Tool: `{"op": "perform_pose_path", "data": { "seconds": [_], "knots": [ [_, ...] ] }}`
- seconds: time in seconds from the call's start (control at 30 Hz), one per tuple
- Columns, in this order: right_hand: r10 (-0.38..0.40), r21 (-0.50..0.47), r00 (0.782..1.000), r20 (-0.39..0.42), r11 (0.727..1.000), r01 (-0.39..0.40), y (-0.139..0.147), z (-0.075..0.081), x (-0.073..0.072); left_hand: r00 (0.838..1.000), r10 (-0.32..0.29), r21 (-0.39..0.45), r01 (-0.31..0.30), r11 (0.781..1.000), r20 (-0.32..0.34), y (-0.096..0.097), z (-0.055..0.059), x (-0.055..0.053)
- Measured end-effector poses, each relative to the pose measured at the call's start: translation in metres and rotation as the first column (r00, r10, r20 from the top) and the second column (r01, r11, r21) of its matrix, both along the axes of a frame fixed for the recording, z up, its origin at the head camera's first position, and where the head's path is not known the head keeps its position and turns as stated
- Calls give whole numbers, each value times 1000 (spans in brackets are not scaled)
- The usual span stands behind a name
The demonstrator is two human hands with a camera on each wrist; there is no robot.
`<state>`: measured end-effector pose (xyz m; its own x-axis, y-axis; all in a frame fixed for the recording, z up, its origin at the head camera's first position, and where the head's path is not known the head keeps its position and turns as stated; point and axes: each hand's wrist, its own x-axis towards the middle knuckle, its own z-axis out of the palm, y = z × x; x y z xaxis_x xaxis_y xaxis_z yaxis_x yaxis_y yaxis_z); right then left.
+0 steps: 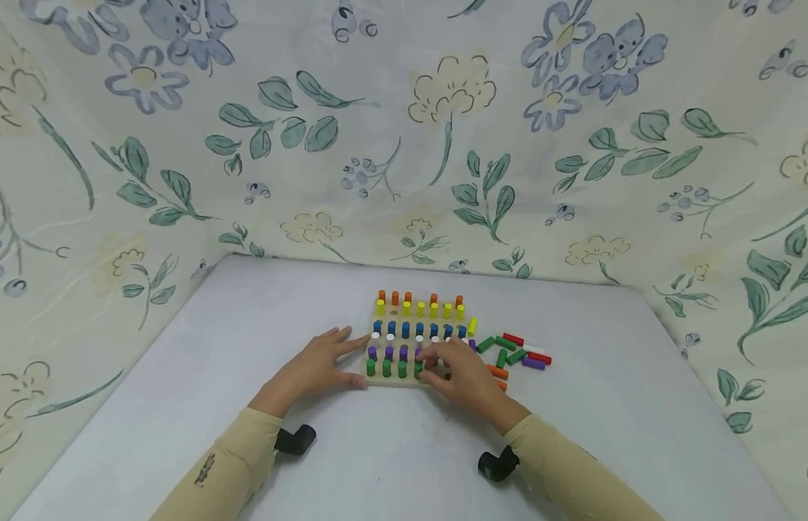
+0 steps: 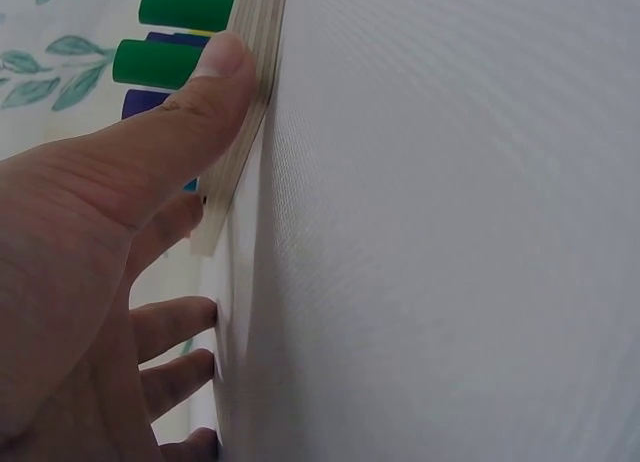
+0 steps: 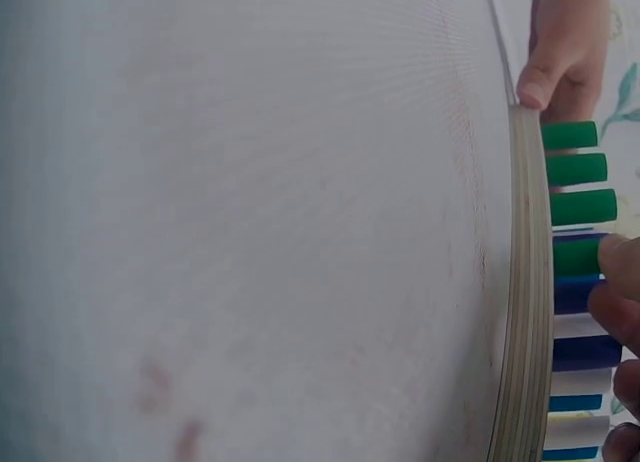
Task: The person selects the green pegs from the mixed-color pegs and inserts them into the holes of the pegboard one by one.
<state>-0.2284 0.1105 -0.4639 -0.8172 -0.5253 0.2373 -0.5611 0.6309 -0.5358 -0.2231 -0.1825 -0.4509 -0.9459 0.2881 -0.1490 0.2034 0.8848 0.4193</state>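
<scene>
A wooden pegboard (image 1: pixel 397 384) carries rows of coloured pegs: orange at the back, then yellow, blue, white, purple, and green in front. My right hand (image 1: pixel 465 373) pinches a green peg (image 3: pixel 577 257) between thumb and fingers; it stands in the front row beside other green pegs (image 1: pixel 386 368). Part of the board's right side is hidden under this hand. With fingers spread, my left hand (image 1: pixel 316 365) rests at the board's left side. In the left wrist view its thumb (image 2: pixel 225 67) presses the board's edge (image 2: pixel 262 57), and the other fingertips touch the table.
Loose pegs lie right of the board, among them green (image 1: pixel 505 344), red (image 1: pixel 513 339), purple (image 1: pixel 533 364), orange (image 1: pixel 498 372) and yellow (image 1: pixel 472 327). The white table (image 1: pixel 378 463) ends at a flowered cloth backdrop (image 1: pixel 404 181). Black wrist mounts (image 1: pixel 498 465) stick out below both sleeves.
</scene>
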Motion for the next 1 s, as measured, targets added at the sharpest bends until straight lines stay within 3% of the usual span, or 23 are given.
{"op": "perform_pose_path", "data": {
  "seconds": [0.63, 1.0],
  "knots": [
    [-24, -47, 1000, -8, 999, 24, 15, 0, 3, 1000, 0, -8, 0, 1000, -3, 0, 2, 2],
    [-110, 2, 994, 24, 994, 110, 29, -5, 0, 1000, -7, -12, 7, 1000, -4, 0, 1, 0]
  ]
}}
